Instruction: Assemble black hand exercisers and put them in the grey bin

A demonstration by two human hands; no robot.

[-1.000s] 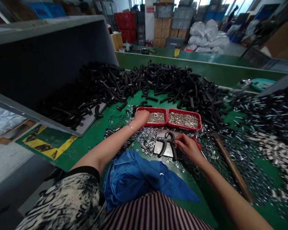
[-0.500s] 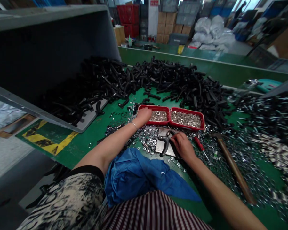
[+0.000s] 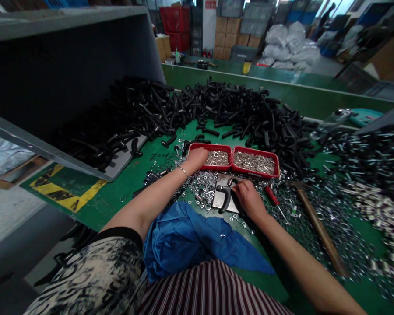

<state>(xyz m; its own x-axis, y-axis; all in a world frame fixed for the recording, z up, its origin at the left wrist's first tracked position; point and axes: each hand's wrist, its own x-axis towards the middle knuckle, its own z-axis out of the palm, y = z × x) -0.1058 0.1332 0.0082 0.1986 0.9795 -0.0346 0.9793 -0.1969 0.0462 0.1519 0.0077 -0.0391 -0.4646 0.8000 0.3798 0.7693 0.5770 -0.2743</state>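
Observation:
My left hand reaches into the left red tray of tiny metal parts. Its fingers are curled downward, and their tips are hidden among the parts. A loose ring lies on the parts beside it. My right hand is closed, thumb and fingers pinched at the right side of a curved black handle with a shiny metal piece at its head. The handle lies over a flat metal plate; whether a small part is also between my fingertips cannot be made out.
A second red tray holds small metal pins. Right of my hand lie a red screwdriver and a hammer. Black handles pile up behind; a tilted grey bin stands left. Blue cloth covers the near edge.
My right hand has shifted very slightly left at the black handle. The left hand stays in the tray with almost no movement.

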